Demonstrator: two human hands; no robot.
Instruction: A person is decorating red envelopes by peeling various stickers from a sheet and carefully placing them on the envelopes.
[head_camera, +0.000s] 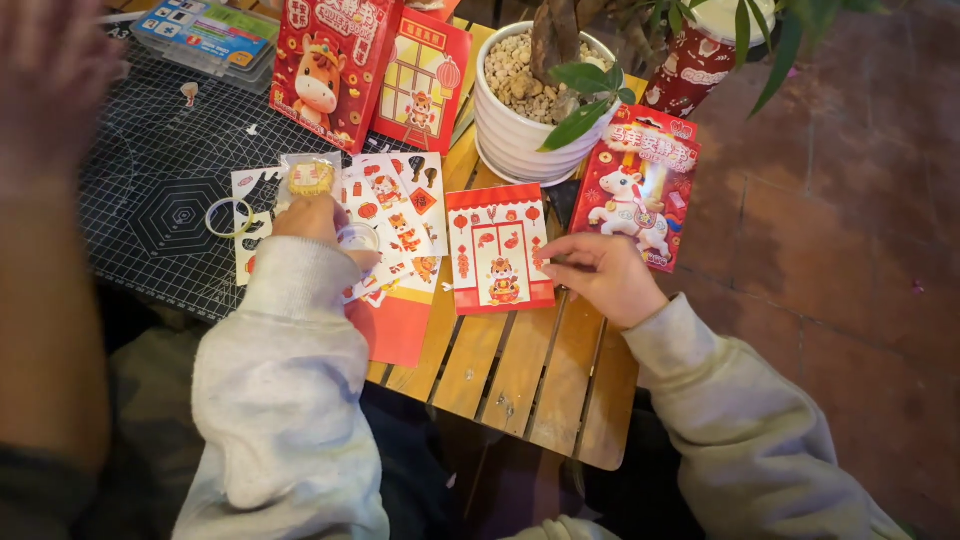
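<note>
Now the right hand (600, 275) pinches the edge of a red card (500, 250) flat on the counter (520, 370); thin, light, bendy, best lifted by an edge. Leftward, the left hand (312, 218) grips a tape roll (357, 238) over sticker sheets (395, 215).

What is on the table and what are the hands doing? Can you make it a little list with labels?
left hand: holds a small clear packet with something yellow inside
right hand: fingertips on the edge of a red card
sticker sheets: spread between the hands
tape ring: on the black cutting mat
plant pot: white, filled with pebbles
horse toy box: red, right of the pot
table: wooden slats
blurred hand: another person's, top left
</note>
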